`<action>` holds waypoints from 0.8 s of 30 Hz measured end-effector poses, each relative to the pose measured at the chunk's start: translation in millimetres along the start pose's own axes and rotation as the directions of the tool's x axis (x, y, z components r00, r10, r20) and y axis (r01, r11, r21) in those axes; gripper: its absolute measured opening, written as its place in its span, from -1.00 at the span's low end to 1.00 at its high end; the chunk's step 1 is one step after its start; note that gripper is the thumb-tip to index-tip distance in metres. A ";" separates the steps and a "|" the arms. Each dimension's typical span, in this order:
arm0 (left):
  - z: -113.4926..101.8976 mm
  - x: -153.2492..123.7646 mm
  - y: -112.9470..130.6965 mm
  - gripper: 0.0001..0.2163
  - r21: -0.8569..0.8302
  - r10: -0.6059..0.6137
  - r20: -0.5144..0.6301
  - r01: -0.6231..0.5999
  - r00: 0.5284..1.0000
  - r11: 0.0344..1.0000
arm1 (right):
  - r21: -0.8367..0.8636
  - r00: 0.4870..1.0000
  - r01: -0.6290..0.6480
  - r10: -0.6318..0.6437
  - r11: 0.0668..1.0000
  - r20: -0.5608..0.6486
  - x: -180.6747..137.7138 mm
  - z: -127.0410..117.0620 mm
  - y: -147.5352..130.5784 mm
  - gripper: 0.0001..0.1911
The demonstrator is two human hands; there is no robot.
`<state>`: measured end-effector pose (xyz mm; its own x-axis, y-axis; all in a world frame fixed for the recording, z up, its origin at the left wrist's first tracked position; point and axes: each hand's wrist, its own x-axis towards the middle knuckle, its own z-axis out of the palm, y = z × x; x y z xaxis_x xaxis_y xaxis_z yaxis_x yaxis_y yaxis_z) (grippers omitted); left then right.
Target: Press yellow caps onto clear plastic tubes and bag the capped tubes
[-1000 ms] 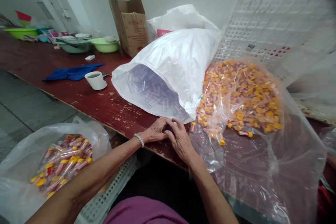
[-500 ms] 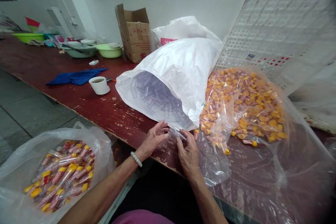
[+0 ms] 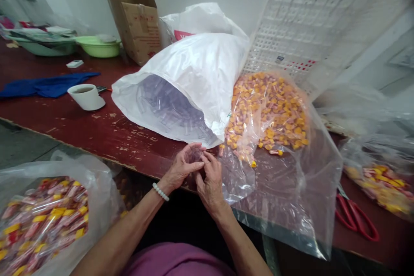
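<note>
My left hand (image 3: 181, 167) and my right hand (image 3: 209, 177) meet at the front edge of the red table (image 3: 97, 131), fingertips pinched together round a small clear wrapper (image 3: 196, 154) that I can barely make out. Just beyond them gapes the mouth of a big white sack (image 3: 200, 73) with clear empty wrappers inside. To the right lies a clear plastic bag (image 3: 291, 181) holding several small tubes with yellow caps (image 3: 268, 112). A bead bracelet sits on my left wrist.
A clear bag of filled packets (image 3: 39, 220) stands low at the left. A white cup (image 3: 84, 95), blue cloth (image 3: 45, 86), green bowls (image 3: 97, 46) and a cardboard box (image 3: 136, 17) stand farther back. A white plastic crate (image 3: 317, 17) leans at the right; red scissors (image 3: 355, 220) lie beside another bag.
The view has swung to the right and down. My hands have come together again near the sack's mouth, fingertips now closed on a clear wrapper.
</note>
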<state>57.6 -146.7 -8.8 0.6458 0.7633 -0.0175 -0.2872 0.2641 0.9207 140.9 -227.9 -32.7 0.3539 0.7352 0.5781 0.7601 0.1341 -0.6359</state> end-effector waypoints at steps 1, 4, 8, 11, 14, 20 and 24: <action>1.3 1.5 -0.7 -0.48 0.070 0.013 -0.004 -0.013 1.000 0.997 | 0.027 1.000 0.003 -0.004 1.000 0.019 0.3 -8.4 -2.0 -0.59; 3.4 6.5 -3.9 -0.50 0.231 0.050 -0.048 -0.038 0.998 0.972 | 0.035 0.999 0.027 -0.027 0.999 0.021 4.6 -49.1 -3.0 -0.59; 4.1 9.2 -10.8 -0.62 0.265 0.089 -0.113 -0.056 0.990 0.963 | -0.187 0.966 -0.130 0.082 0.974 -0.245 12.2 -113.8 37.1 -0.73; 5.4 7.6 -13.8 -0.61 0.224 0.098 -0.116 -0.070 0.988 0.972 | -0.315 0.947 -0.289 0.222 0.904 -0.232 14.5 -133.9 85.8 -0.77; 8.6 5.1 -12.8 -0.58 0.180 0.078 -0.071 -0.064 0.994 0.982 | -0.344 0.962 -0.270 0.242 0.899 -0.123 14.4 -127.2 117.4 -0.72; 16.9 -0.6 -7.1 -0.58 0.427 0.105 -0.037 -0.080 0.994 0.901 | -0.326 0.932 -0.352 0.293 0.878 -0.215 14.6 -125.5 113.1 -0.70; 26.0 -7.7 -4.8 -0.58 0.607 0.144 0.073 -0.159 0.987 0.779 | -0.130 0.942 -0.304 0.277 0.944 -0.189 14.9 -135.3 60.7 -0.71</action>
<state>72.5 -169.2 -3.0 0.6477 0.7481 0.1443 0.1028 -0.2735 0.9564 266.1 -298.7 6.5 0.6469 0.6045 0.4648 0.6807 -0.1830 -0.7093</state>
